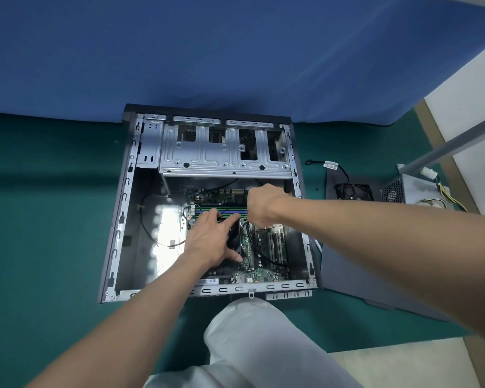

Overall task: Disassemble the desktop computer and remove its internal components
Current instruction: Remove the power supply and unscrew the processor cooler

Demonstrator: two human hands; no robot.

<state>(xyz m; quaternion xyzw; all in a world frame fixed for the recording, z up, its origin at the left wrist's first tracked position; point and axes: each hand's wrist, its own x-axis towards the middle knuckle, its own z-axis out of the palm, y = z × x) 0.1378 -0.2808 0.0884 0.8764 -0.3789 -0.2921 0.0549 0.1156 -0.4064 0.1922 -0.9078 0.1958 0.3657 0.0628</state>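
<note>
- Computer case (118, 219): lies on its side on the green mat (53, 191) with the open side up, so the interior faces the person kneeling in front of it.
- Motherboard (263, 273): remains seated on the case floor, towards the right; the bay to its left is bare metal.
- Left hand (210, 239): spread wide with nearly straight fingers, laid over the black cooler fan (233, 239), thumb on the near side and fingers on the far side; judged to be steadying or testing the cooler before lifting it.
- Right hand (263, 205): knuckles up, fingers curled downward just beyond the cooler, beside the memory slots (224, 210); what it grips, if anything, cannot be told (the fingertips are hidden).
- Black cable (263, 253): loops across the board below the right hand, probably still connected.
- Drive cage (221, 152): remains fixed at the far end of the case, its bays apparently vacant.
- Side panel (347, 270), loose fan (353, 191) and power supply (403, 189): set well apart on the right, presumably to keep removed parts clear of the work.
</note>
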